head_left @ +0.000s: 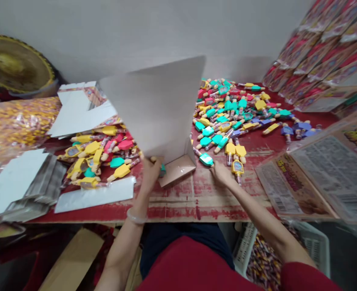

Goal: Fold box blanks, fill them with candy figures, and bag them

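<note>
A cardboard display box [178, 169] with a tall, plain whitish back panel [163, 109] stands on the table in front of me. My left hand [149, 173] is at its left side, fingers closed around a teal candy toy [162, 170] that is mostly hidden by the hand and the box. To the right of the box, my right hand [222, 173] pinches the beige end of another teal candy toy [206, 159], just above the table. Yellow candy toys [237, 166] lie close by that hand.
Mixed candy toys are heaped at the right back [227, 109] and left [93, 157]. Flat white cards [14, 178] and a filled plastic bag [20, 125] sit at left. Wrapped packs [332, 60] are stacked right, near printed boxes [302, 182]. A basket [320, 250] stands below.
</note>
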Motion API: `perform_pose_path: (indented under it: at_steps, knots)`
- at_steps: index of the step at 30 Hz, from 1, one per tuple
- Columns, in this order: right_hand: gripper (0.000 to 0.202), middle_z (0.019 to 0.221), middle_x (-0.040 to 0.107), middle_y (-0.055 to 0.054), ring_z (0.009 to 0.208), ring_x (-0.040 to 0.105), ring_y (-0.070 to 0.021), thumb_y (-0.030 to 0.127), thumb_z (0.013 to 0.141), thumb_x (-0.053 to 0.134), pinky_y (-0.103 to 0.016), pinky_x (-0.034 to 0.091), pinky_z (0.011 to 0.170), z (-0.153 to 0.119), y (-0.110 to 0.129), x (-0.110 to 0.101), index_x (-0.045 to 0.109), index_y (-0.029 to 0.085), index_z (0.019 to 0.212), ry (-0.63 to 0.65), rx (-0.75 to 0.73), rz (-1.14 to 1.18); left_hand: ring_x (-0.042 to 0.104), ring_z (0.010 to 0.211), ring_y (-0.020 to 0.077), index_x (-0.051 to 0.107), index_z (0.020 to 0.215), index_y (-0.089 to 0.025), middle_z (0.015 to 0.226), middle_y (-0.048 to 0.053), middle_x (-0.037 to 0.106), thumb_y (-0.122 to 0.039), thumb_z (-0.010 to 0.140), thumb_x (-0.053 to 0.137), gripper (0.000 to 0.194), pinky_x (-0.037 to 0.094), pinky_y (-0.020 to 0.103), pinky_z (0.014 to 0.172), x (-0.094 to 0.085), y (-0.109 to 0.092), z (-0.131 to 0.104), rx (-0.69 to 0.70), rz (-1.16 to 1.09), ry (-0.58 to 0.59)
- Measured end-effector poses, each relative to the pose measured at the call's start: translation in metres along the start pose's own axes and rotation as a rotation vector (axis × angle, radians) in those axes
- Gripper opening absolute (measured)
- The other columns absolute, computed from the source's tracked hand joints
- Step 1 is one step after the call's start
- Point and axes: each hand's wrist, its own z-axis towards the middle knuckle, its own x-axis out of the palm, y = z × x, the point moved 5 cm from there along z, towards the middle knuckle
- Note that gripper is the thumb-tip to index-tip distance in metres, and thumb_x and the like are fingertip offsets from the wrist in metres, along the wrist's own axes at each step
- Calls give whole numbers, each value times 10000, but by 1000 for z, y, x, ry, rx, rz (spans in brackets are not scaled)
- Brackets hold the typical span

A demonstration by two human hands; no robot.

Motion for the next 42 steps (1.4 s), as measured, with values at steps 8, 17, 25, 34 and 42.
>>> perform_pose_path:
  at_steps: [8,17,25,34,42]
  knots:
    - [570,682,669,-16,571,568,-167,594,899,606,-265,445,564,-121,-47,-116,750,152,1229,-331,-17,466,554,866,149,412,974,-228,879,-18,533,-182,809,662,303,456,274,802,66,-5,13,73,64,102]
    - [374,836,753,-70,721,682,-175,365,994,479,-242,438,666,-117,125,-85,749,151,1139,22,-539,270,530,763,142,395,969,-234,823,-32,523,-195,821,630,281,419,280,738,68,-4,13,73,105,143]
    - [334,963,764,-193,923,721,-288,293,993,480,-302,449,759,-65,189,-96,769,129,965,173,-387,-240,581,923,181,404,996,-222,943,26,575,-223,840,644,286,463,310,855,68,-6,15,112,82,139]
    - [487,1086,755,-140,938,712,-248,332,997,556,-318,503,828,-59,174,-40,558,124,1437,99,-360,237,608,1019,211,405,1012,-233,982,54,609,-372,948,561,219,474,367,955,63,-7,19,67,45,220]
    - [496,1297,641,-273,1206,638,-343,424,964,576,-405,477,958,-18,-63,-60,637,103,1337,-206,538,149,591,864,168,398,1015,-239,901,11,572,-338,959,529,174,495,315,846,60,2,13,76,78,228]
